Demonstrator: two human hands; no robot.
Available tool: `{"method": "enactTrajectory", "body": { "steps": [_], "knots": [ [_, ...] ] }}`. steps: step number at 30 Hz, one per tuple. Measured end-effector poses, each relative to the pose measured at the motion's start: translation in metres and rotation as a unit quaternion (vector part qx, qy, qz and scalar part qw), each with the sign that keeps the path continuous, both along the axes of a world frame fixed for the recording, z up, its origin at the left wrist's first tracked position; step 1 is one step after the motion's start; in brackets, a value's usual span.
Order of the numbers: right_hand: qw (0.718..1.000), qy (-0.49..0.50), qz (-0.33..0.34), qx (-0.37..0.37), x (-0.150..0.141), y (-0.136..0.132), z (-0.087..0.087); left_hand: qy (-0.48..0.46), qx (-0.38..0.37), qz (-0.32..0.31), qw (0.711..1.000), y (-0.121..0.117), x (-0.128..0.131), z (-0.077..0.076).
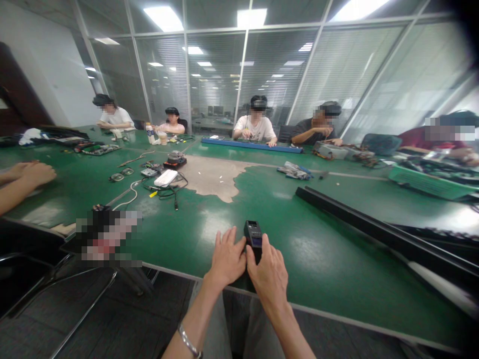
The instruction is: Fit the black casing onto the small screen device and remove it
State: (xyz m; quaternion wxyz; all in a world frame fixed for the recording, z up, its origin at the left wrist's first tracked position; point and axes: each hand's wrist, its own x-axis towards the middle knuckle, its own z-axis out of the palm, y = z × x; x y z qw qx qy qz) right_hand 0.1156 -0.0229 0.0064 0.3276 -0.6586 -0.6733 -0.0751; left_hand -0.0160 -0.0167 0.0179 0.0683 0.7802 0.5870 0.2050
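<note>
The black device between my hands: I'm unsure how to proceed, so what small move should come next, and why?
Perhaps close the right hand lightly around the black device: that hand lies at the device's near end, while the left hand lies open beside it, with no visible grip.

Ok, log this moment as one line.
left hand: spread, beside black device | right hand: at device's near end | place: near edge of green table

left hand (229, 255) and right hand (270, 271) flank 1 black device (253, 232) on a green table (271, 197).
</note>
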Motion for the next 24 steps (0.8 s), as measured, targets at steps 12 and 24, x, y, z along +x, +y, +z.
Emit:
{"method": "enactTrajectory", "body": {
  "steps": [12, 24],
  "knots": [
    [1.0, 0.009, 0.01, 0.001, 0.0032, -0.0008, -0.0031, -0.004, -0.012, 0.002, 1.0, 0.0003, 0.0014, 0.0038],
    [0.999, -0.013, -0.014, -0.036, 0.0037, 0.0033, 0.0055, -0.006, -0.006, 0.004, 1.0, 0.0017, 0.0022, 0.0001]
  ]
}}
